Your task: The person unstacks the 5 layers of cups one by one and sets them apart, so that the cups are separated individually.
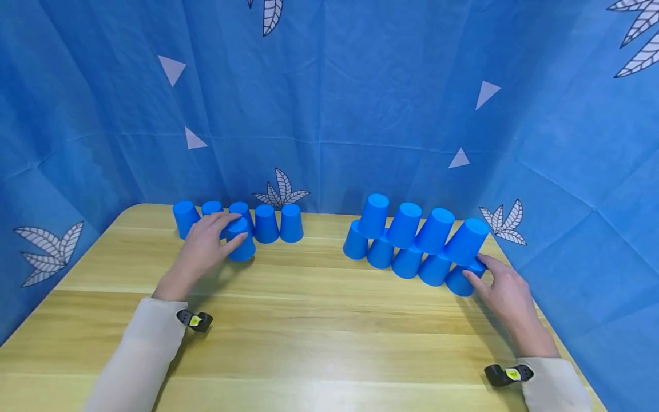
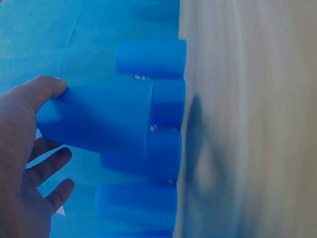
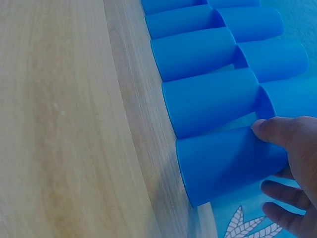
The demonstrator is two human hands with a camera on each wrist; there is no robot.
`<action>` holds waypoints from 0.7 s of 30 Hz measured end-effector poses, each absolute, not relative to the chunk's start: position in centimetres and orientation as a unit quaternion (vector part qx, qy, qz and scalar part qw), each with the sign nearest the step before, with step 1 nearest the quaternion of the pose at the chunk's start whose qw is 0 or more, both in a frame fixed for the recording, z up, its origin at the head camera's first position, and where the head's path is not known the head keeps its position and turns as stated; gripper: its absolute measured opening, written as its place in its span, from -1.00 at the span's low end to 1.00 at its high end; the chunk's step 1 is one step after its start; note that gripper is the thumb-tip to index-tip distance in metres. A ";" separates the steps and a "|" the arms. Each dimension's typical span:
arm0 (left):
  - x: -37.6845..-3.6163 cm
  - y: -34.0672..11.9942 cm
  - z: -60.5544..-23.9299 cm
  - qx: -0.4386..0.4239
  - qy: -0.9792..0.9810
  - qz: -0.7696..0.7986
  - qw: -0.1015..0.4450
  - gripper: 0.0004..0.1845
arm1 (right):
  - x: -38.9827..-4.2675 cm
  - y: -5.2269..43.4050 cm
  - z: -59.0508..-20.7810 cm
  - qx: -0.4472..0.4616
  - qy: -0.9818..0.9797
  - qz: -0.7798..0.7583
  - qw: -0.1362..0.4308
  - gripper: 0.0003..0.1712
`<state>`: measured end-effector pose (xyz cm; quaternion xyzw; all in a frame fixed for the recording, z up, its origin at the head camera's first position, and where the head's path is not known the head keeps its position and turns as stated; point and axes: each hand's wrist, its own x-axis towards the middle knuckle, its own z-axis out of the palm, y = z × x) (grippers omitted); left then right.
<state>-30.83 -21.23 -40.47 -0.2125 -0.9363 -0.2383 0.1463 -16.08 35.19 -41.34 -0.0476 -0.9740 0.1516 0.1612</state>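
My left hand (image 1: 202,245) pinches an upside-down blue cup (image 2: 99,119) between thumb and fingers. Its rim hangs a little above the table, in front of a row of several upside-down blue cups (image 1: 291,224), partly covering them. At the right, my right hand (image 1: 508,290) has its thumb and fingers around the nearest lower cup (image 3: 228,166) of a two-level stack. That cup stands rim down on the table. Several more lower cups (image 1: 405,264) line up beside it, and the upper cups (image 1: 404,226) straddle neighbouring ones.
Both cup groups stand toward the back of the wooden table (image 1: 319,320), with a gap between them. Behind and to the right hangs a blue cloth (image 1: 360,103) with leaf and triangle prints. A small black camera (image 1: 195,320) is strapped on the left wrist, another (image 1: 507,375) on the right.
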 end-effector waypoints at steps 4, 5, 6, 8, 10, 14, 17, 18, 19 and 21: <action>-30.4 -23.0 -40.7 -0.201 -0.940 -0.235 0.146 -0.41 | -16.0 35.1 -41.3 -0.047 -0.974 0.154 0.160 -0.30; -30.2 -23.5 -40.6 -0.198 -0.941 -0.235 0.144 -0.41 | -16.0 35.1 -41.3 -0.047 -0.974 0.154 0.160 -0.30; -30.1 -23.9 -40.7 -0.196 -0.941 -0.235 0.144 -0.40 | -16.0 35.1 -41.3 -0.047 -0.974 0.155 0.159 -0.30; -30.1 -24.8 -40.8 -0.189 -0.943 -0.234 0.142 -0.39 | -16.0 35.1 -41.2 -0.048 -0.974 0.155 0.156 -0.29; -30.1 -25.6 -40.8 -0.181 -0.945 -0.235 0.137 -0.37 | -16.0 35.1 -41.3 -0.051 -0.975 0.153 0.155 -0.29; -30.2 -27.0 -40.8 -0.169 -0.946 -0.238 0.145 -0.38 | -16.0 35.1 -41.3 -0.053 -0.975 0.149 0.155 -0.29; -30.4 -27.9 -40.8 -0.158 -0.946 -0.237 0.156 -0.39 | -16.0 35.1 -41.4 -0.052 -0.975 0.147 0.156 -0.29; -30.4 -28.1 -40.7 -0.153 -0.946 -0.237 0.157 -0.38 | -16.0 35.1 -41.4 -0.052 -0.975 0.147 0.156 -0.29; -30.4 -28.4 -40.7 -0.149 -0.947 -0.237 0.157 -0.38 | -16.0 35.1 -41.4 -0.052 -0.975 0.147 0.156 -0.29; -30.5 -28.9 -40.7 -0.139 -0.948 -0.237 0.158 -0.37 | -16.0 35.0 -41.4 -0.053 -0.975 0.148 0.155 -0.28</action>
